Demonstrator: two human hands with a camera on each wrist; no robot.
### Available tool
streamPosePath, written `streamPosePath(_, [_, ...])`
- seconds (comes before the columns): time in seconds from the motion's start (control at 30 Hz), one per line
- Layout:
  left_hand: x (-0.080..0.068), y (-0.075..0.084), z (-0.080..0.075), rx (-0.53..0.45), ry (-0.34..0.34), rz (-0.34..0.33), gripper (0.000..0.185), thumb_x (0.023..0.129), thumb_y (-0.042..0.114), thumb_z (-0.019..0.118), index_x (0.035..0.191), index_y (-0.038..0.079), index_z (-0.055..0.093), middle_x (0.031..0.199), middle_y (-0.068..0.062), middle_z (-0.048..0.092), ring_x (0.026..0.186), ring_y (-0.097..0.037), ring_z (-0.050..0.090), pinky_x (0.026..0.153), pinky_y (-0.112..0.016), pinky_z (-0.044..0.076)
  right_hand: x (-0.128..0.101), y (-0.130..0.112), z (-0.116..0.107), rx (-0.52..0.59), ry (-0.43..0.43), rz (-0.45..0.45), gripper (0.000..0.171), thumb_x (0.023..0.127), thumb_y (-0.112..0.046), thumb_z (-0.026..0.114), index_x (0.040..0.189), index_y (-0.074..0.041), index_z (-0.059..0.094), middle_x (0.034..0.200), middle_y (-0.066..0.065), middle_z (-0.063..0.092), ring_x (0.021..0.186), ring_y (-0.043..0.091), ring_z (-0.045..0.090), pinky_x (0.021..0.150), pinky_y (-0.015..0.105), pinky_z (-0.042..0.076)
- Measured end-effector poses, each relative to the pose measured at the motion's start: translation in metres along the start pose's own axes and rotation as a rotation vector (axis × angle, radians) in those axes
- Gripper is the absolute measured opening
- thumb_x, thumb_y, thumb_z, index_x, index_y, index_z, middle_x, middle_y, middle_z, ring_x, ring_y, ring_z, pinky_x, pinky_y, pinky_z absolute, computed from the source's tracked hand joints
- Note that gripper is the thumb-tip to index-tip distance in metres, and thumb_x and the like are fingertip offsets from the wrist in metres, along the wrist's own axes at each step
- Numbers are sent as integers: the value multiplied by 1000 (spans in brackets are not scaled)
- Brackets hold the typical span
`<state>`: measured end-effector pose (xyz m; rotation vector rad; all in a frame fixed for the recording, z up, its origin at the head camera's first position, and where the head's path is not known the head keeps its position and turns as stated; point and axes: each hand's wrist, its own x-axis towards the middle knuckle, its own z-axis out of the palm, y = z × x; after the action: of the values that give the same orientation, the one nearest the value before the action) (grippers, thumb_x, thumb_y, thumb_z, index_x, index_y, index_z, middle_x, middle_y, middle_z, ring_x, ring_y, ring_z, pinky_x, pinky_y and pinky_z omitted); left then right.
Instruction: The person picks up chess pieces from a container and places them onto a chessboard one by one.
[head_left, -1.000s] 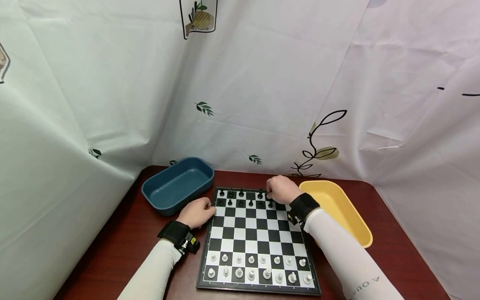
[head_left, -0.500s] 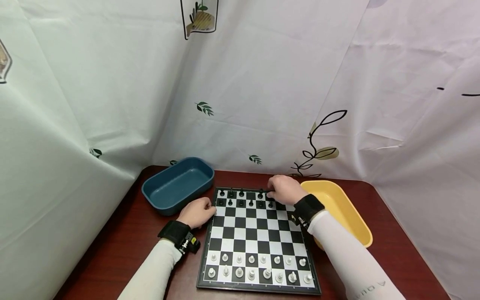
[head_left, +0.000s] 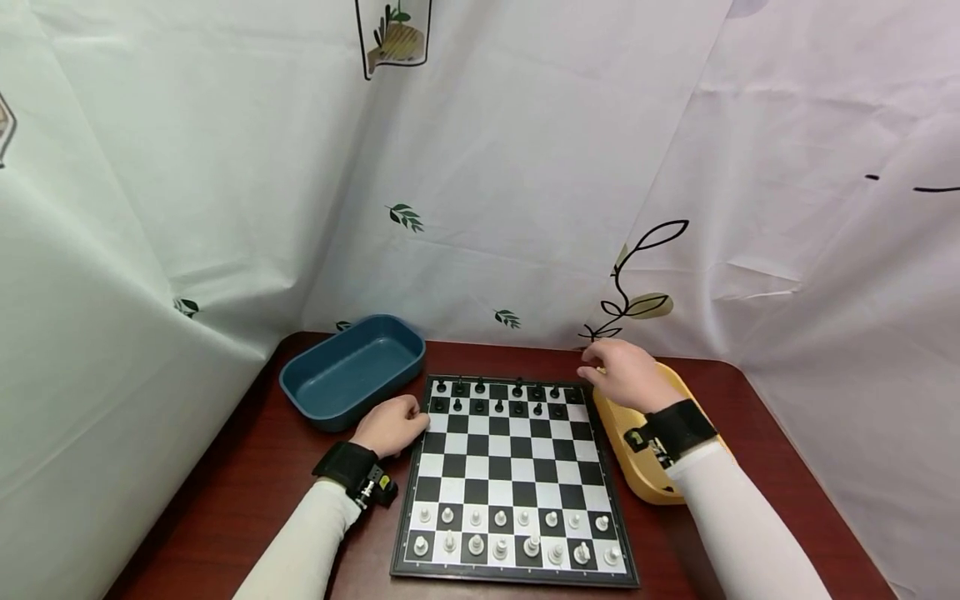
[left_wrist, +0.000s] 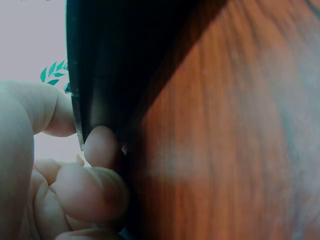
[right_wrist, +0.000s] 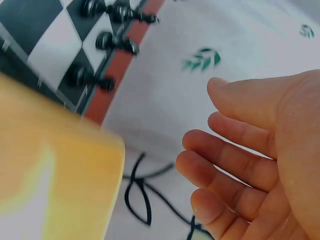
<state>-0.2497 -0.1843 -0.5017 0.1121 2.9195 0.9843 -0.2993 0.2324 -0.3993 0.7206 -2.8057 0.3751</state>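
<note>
A chessboard [head_left: 498,458] lies on the table, with black chess pieces [head_left: 517,388] on its two far rows and white chess pieces [head_left: 501,548] on its two near rows. My left hand [head_left: 390,427] grips the board's left edge near the far corner; in the left wrist view the dark board edge [left_wrist: 100,65] sits between index finger and thumb. Over the far end of the yellow tray [head_left: 630,467], right of the board, is my right hand [head_left: 626,375]. Its fingers [right_wrist: 225,150] are loosely bent and hold nothing in the right wrist view.
At the back left stands a blue tray [head_left: 352,371], close to the left hand. The dark red table [head_left: 247,467] ends at a pale patterned cloth [head_left: 465,208] behind it. A small dark thing [head_left: 667,489] shows at the yellow tray's near end.
My right hand has moved right, from the board's far right corner to above the yellow tray. Black pieces it had covered in the back row now show. The left hand has stayed put.
</note>
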Motion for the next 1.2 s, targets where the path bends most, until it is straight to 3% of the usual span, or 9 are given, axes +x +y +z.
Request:
streamPosePath(0.2, [0,0,-1,-11,0,-4,25,100,32,65,81,17,60,65,-2,58,46,-22,58,51,-37,43,-25,20,-15,-6,32,48,21,102,-22,81,112,-4,81,105,10,77,98,33,74,86,56,59])
streamPosePath(0.5, [-1,-1,-1,-6,2,-7,25,101,32,65,81,16,60,65,-3,57,47,-22,58,51,-37,42,-52,40,-13,-17,-55,59,18,97,-21,86,107,-6,81,95,2,76,86,23,71,78,49,59])
streamPosePath(1.03, [-2,0,1,-3,5,-9,25,100,31,65,81,16,60,64,-3,58,46,-22,58,51,-37,42,-84,51,-7,22,-335,-12,15,90,-20,91,93,-15,77,84,-11,68,77,8,60,73,36,55])
streamPosePath(1.2, [-2,2,0,-7,2,-10,24,100,31,65,81,16,60,65,-3,58,47,-22,58,51,-37,42,-88,49,-12,37,-450,17,14,88,-17,91,88,-17,76,82,-10,66,75,8,58,72,33,52])
